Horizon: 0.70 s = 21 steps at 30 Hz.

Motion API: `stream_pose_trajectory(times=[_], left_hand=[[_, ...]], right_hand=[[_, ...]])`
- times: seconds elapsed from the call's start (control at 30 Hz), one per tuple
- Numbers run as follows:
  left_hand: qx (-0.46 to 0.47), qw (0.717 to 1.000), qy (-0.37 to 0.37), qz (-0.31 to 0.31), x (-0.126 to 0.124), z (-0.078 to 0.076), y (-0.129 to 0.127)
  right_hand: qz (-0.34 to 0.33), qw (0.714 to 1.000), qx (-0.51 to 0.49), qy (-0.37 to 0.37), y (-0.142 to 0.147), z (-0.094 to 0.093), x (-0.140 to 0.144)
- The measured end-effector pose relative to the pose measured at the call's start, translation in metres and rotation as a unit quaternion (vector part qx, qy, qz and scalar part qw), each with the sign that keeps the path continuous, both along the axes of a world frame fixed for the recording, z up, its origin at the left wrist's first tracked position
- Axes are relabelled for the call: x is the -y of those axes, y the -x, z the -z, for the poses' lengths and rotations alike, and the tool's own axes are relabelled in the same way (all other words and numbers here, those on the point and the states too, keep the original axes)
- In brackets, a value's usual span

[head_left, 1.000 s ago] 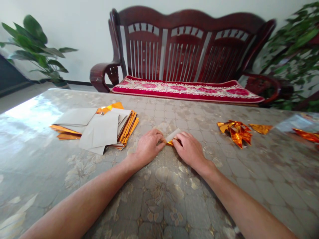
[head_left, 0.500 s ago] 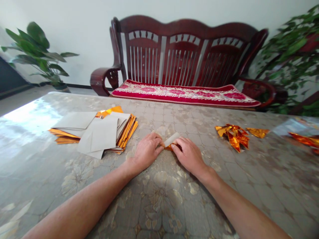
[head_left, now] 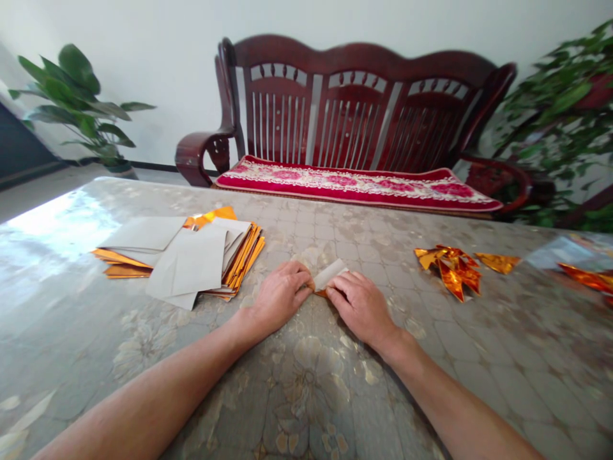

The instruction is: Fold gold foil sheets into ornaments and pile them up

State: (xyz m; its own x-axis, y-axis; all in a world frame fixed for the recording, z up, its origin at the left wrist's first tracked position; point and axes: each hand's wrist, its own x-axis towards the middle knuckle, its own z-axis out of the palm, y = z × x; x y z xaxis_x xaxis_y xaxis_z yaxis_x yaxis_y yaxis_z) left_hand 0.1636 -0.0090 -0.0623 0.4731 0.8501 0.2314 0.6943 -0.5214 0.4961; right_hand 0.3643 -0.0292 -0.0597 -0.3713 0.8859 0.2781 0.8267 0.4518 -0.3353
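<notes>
Just above the flower-patterned tablecloth [head_left: 306,390], the left hand [head_left: 286,291] and the right hand [head_left: 360,306] each pinch an edge of a partly folded foil-backed paper [head_left: 329,273], which sits between them. I'd guess it weighs almost nothing, creases readily, slips on its shiny orange side and tears if tugged, so thumb and fingertip at the edges seems right. Farther off lie stacked sheets [head_left: 200,259] leftward and folded foil pieces [head_left: 453,268] rightward, before a slatted wooden bench [head_left: 352,118].
</notes>
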Motion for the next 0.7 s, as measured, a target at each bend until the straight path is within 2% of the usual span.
stream_pose_trajectory(times=[0.43, 0.7], left_hand=[[0.011, 1.0, 0.014, 0.006, 0.0002, -0.0008, 0.0018], [-0.003, 1.0, -0.024, 0.017, 0.0015, 0.0016, 0.0027]], right_hand=[[0.055, 0.996, 0.068, 0.0, 0.0091, -0.0029, -0.0029], [0.076, 0.994, 0.08, -0.018, 0.0104, -0.0005, -0.0027]])
